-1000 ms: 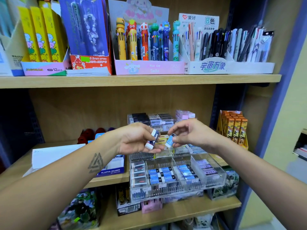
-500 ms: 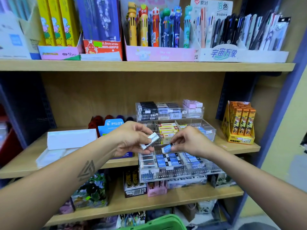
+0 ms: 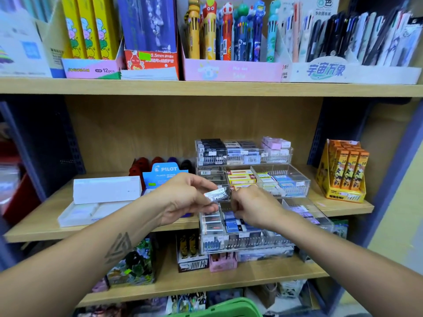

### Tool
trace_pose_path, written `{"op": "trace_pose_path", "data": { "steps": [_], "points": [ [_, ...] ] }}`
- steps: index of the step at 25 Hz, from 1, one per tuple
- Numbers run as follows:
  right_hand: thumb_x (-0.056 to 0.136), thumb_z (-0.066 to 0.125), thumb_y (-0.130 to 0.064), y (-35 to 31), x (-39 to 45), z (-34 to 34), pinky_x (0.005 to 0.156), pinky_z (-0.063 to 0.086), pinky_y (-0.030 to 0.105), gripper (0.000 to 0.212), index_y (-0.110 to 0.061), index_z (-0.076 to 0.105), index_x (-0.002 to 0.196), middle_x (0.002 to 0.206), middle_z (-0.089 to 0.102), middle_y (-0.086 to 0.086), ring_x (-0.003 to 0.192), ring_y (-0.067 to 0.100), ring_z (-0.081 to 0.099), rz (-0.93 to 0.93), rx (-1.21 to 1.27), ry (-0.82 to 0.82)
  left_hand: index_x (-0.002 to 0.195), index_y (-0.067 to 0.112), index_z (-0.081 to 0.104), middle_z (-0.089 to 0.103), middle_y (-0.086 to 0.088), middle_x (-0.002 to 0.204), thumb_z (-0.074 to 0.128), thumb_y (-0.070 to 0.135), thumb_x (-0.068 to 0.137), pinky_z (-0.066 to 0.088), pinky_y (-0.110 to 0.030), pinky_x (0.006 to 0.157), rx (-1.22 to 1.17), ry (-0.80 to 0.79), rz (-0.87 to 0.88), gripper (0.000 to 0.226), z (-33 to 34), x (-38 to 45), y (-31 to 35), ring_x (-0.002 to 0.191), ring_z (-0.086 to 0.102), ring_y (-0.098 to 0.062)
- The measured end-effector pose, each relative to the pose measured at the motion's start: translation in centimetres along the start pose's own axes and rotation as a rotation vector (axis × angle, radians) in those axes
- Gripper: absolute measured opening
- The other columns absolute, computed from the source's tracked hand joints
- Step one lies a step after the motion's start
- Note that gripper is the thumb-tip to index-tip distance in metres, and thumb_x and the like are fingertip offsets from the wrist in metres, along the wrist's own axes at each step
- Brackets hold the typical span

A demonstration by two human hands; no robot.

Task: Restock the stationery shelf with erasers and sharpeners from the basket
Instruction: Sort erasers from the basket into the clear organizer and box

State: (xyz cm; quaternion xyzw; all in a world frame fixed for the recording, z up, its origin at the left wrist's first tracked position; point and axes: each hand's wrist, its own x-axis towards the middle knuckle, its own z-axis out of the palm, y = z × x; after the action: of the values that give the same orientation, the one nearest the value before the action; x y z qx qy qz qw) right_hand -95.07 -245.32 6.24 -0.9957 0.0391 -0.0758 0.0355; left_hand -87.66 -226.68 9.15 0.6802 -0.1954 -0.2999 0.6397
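Wooden shelving [image 3: 206, 88] fills the wall, its upper board crowded with pen displays, and the middle shelf [image 3: 45, 229] carries a tiered clear organizer [image 3: 251, 245] of small compartments just below and beyond the person's fingers. Down at the bottom edge, well beneath both arms, the rim of a green basket [image 3: 229, 305] shows.

The left hand [image 3: 185, 197] pinches a Pilot eraser [image 3: 217, 195] between thumb and fingertips, holding it level above the organizer's front tier. Just beside it, the right hand [image 3: 254, 209] is curled with its fingers tucked down toward the front compartments; whether it holds anything I cannot tell, since its own knuckles hide the tips.

The step looks like slotting erasers into their rows. To do it well, match the sleeve to the compartment with the same label, turn it so the print faces up like its neighbours, and lower it flat into a gap rather than dropping it, so the packed rows stay square.
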Motion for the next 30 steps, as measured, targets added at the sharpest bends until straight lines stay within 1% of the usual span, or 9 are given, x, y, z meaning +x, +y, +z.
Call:
{"op": "trace_pose_path", "data": {
  "steps": [3,7,10,14,17,20,23,26,30],
  "points": [
    [0.086,0.068,-0.022,0.0,-0.7,-0.8,0.072,0.052,0.031,0.008,-0.025,0.072,0.091,0.09,0.069,-0.003,0.089,0.022,0.065,-0.048,-0.013,0.023,0.112,-0.012,0.058,0.069,-0.03,0.092,0.058,-0.025,0.082,0.061,-0.042,0.078,-0.011,0.008,0.031,0.033,0.1,-0.4,0.0,0.087,0.072,-0.044],
    [0.081,0.072,-0.01,-0.8,-0.5,-3.3,0.075,0.055,0.025,0.032,-0.026,0.069,0.108,0.09,0.068,-0.01,0.078,0.007,0.065,-0.092,0.382,0.196,0.11,-0.01,0.055,0.069,-0.028,0.082,0.063,-0.02,0.084,0.062,-0.039,0.074,-0.039,0.062,0.057,0.029,-0.6,-1.2,0.3,0.082,0.072,-0.046],
    [0.081,0.073,-0.013,-3.4,0.5,-3.8,0.078,0.053,0.027,0.029,-0.022,0.072,0.109,0.091,0.068,-0.007,0.079,0.008,0.064,-0.217,0.323,0.206,0.106,-0.008,0.056,0.067,-0.038,0.099,0.062,-0.019,0.085,0.062,-0.039,0.071,-0.103,0.152,0.072,0.025,-3.0,-1.8,1.0,0.083,0.071,-0.048],
    [0.081,0.076,-0.029,-7.8,3.6,-3.7,0.075,0.053,0.033,0.022,-0.018,0.074,0.1,0.081,0.069,-0.003,0.076,0.013,0.063,-0.217,0.382,0.212,0.108,-0.006,0.053,0.066,-0.034,0.09,0.057,-0.02,0.087,0.062,-0.037,0.07,-0.17,0.224,0.086,0.025,-6.8,-2.6,1.6,0.081,0.072,-0.047],
    [0.083,0.076,-0.035,-10.9,6.7,-3.3,0.079,0.051,0.033,0.026,-0.017,0.074,0.102,0.091,0.07,0.003,0.087,0.02,0.063,-0.234,0.233,0.21,0.114,-0.005,0.051,0.067,-0.028,0.09,0.061,-0.012,0.09,0.062,-0.038,0.072,-0.124,0.261,0.082,0.027,-9.7,-2.6,1.6,0.075,0.073,-0.035],
    [0.084,0.074,-0.024,-12.0,9.0,-2.8,0.08,0.055,0.037,0.018,-0.012,0.069,0.096,0.098,0.068,0.011,0.091,0.029,0.065,-0.171,-0.024,0.141,0.119,0.007,0.062,0.071,-0.009,0.104,0.064,0.013,0.094,0.06,-0.036,0.082,0.65,0.366,0.236,0.026,-13.5,-1.7,0.4,0.087,0.07,-0.024],
    [0.086,0.062,-0.006,-12.9,9.8,-2.4,0.071,0.051,0.035,0.016,-0.007,0.062,0.102,0.104,0.063,0.017,0.092,0.036,0.066,-0.154,-0.262,0.019,0.112,0.012,0.069,0.07,-0.004,0.114,0.051,0.024,0.099,0.049,-0.031,0.086,1.292,0.193,0.381,0.025,-14.2,-1.3,-1.1,0.103,0.064,-0.023],
    [0.088,0.054,-0.001,-13.8,10.4,-1.7,0.073,0.046,0.034,0.025,-0.003,0.06,0.112,0.112,0.062,0.018,0.102,0.036,0.065,-0.182,-0.392,-0.087,0.097,0.004,0.062,0.067,-0.015,0.104,0.044,0.018,0.099,0.039,-0.031,0.07,1.479,0.049,0.309,0.022,-12.1,0.3,-2.5,0.095,0.061,-0.034],
    [0.088,0.052,0.002,-14.0,11.5,-0.4,0.07,0.039,0.031,0.02,-0.004,0.06,0.105,0.113,0.064,0.019,0.103,0.034,0.063,-0.215,-0.426,-0.168,0.106,0.003,0.064,0.066,-0.019,0.114,0.042,0.019,0.1,0.045,-0.036,0.082,1.54,-0.028,0.155,0.028,-10.9,2.4,-3.8,0.101,0.06,-0.035]
  ]
}}
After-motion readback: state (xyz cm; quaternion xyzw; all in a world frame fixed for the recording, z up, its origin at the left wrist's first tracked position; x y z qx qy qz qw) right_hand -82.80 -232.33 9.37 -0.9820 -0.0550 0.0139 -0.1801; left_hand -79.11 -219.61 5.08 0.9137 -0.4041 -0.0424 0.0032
